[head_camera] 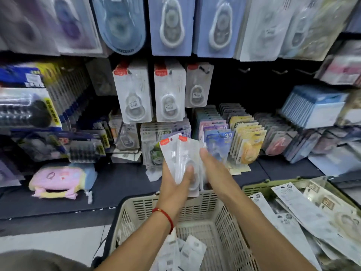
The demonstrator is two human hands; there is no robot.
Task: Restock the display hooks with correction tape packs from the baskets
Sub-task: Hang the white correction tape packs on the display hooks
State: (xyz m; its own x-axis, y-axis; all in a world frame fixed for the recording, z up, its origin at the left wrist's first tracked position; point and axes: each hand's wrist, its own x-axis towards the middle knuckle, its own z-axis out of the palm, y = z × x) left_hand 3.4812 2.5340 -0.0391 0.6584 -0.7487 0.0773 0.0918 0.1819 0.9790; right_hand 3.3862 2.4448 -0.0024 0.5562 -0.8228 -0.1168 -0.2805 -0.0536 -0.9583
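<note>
My left hand (175,184) grips a small stack of white correction tape packs (180,153) with red top corners, thumb across the front. My right hand (213,167) lies against the stack's right side with straight fingers. Both hands are above the cream basket (224,231), which holds a few more white packs (183,253) at its bottom. On the display above hang matching packs in three columns: left (132,92), middle (169,92), and a thinner right one (198,86). Bare hooks (244,70) stick out to the right of them.
A green basket (256,187) at the right holds several larger blister packs (312,218). Racks of coloured tape packs (246,137) stand on the dark shelf behind my hands. A pink pouch (58,180) lies at the left. Large packs (172,24) hang overhead.
</note>
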